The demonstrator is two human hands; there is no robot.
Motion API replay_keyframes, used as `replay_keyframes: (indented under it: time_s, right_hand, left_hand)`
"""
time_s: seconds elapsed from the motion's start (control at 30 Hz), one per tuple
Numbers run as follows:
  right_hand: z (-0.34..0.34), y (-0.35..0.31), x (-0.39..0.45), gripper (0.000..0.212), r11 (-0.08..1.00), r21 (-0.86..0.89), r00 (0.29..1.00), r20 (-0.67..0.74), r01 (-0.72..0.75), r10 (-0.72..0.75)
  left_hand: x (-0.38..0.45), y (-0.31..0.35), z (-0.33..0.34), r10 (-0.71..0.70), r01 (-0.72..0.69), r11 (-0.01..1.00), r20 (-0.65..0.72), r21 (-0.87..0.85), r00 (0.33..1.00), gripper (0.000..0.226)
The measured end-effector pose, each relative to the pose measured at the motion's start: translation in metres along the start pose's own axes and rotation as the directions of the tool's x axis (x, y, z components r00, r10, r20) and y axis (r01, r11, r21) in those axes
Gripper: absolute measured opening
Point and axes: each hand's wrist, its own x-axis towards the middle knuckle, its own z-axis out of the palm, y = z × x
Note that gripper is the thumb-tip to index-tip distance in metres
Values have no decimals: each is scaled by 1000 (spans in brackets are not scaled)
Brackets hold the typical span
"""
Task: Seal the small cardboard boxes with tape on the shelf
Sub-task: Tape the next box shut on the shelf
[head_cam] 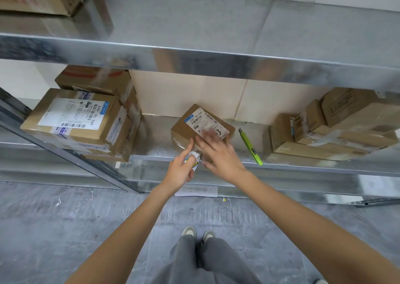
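On the shelf (151, 140), small box (190, 130) under right hand (218, 151), left hand (181, 169) gripping tape roll (193, 159)

Middle shelf (151, 140): bare metal is left between the stacked boxes (82, 119) at left and the small box (201, 127). Right of that box, passage is narrowed by a green cutter (250, 146) lying near the right-hand boxes (329, 127). Headroom is capped by the upper shelf edge (216, 60).
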Motion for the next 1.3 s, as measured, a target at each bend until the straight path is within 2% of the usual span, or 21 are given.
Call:
replay_keyframes:
  time_s: [0.03, 0.1, 0.17, 0.23, 0.3, 0.37, 0.43, 0.5, 0.57, 0.63, 0.7, 0.77, 0.83, 0.87, 0.93, 0.97, 1.1, 1.13, 1.2, 1.3]
  right_hand:
    - [-7, 6, 2, 99, 992, 60, 993, 31, -113, 111]
    - [-19, 18, 6, 132, 912, 193, 931, 131, -362, 342]
    - [-23, 27, 11, 144, 857, 262, 886, 268, -444, 378]
    - [-23, 30, 15, 142, 867, 283, 902, 266, -409, 339]
    - [-25, 29, 17, 137, 851, 330, 910, 225, -408, 349]
    - [-36, 26, 15, 125, 766, 457, 892, 252, -452, 376]
    - [-48, 28, 13, 96, 602, 625, 868, 342, -497, 361]
    - [-55, 29, 7, 60, 398, 727, 829, 485, -559, 277]
    - [-52, 32, 2, 54, 266, 738, 785, 572, -619, 238]
    - [-49, 29, -3, 49, 171, 735, 748, 605, -656, 272]
    - [-47, 26, -6, 53, 178, 754, 749, 537, -632, 387]
    - [-49, 22, -6, 77, 240, 799, 764, 368, -551, 531]
    - [-54, 8, -2, 109, 355, 792, 797, 253, -496, 548]
    - [-53, 0, 2, 123, 452, 746, 818, 213, -489, 534]
    - [-47, -12, 10, 136, 602, 626, 830, 139, -496, 540]
    - [-41, -15, 13, 133, 632, 585, 821, 108, -508, 560]
    - [-36, -18, 15, 97, 657, 558, 802, 26, -507, 597]
    - [-36, -17, 14, 96, 663, 559, 807, 20, -498, 590]
    - [-36, -14, 13, 108, 667, 548, 804, 18, -505, 594]
    - [-37, -15, 14, 113, 666, 536, 799, 29, -519, 600]
  left_hand:
    - [-1, 1, 0, -3, 3, 1000, 0, -3, 1000, 53]
    - [-3, 5, 0, -9, 9, 1000, 5, -5, 1000, 53]
    - [-5, 11, 1, -17, 18, 999, 14, -31, 1000, 53]
    - [-8, 16, 2, -22, 22, 994, 6, -108, 1000, 51]
    - [-11, 21, 1, 0, -4, 983, -20, -181, 1000, 46]
    - [-17, 31, -6, 69, -84, 970, -70, -228, 995, 37]
    - [-22, 47, -15, 171, -195, 951, -120, -240, 978, 27]
    - [-22, 66, -22, 254, -279, 936, -136, -216, 957, 34]
    - [-16, 83, -24, 302, -313, 934, -84, -175, 950, 41]
    - [-3, 93, -19, 299, -296, 945, 5, -138, 954, 38]
    - [12, 98, -11, 255, -248, 963, 69, -106, 964, 38]
    - [24, 103, -2, 273, -264, 960, 98, -91, 957, 41]
    - [32, 109, 4, 304, -294, 951, 109, -101, 946, 44]
    - [35, 111, 6, 304, -293, 950, 109, -104, 946, 45]
    - [38, 111, 11, 311, -302, 949, 116, -87, 943, 48]
    - [38, 111, 13, 321, -315, 947, 122, -60, 939, 49]
    - [33, 116, 12, 333, -343, 937, 128, 62, 934, 48]
    - [32, 118, 7, 318, -328, 942, 120, 69, 940, 48]
    - [29, 119, -8, 278, -289, 951, 104, 107, 955, 47]
    - [22, 111, -31, 236, -248, 914, 76, 321, 969, 47]
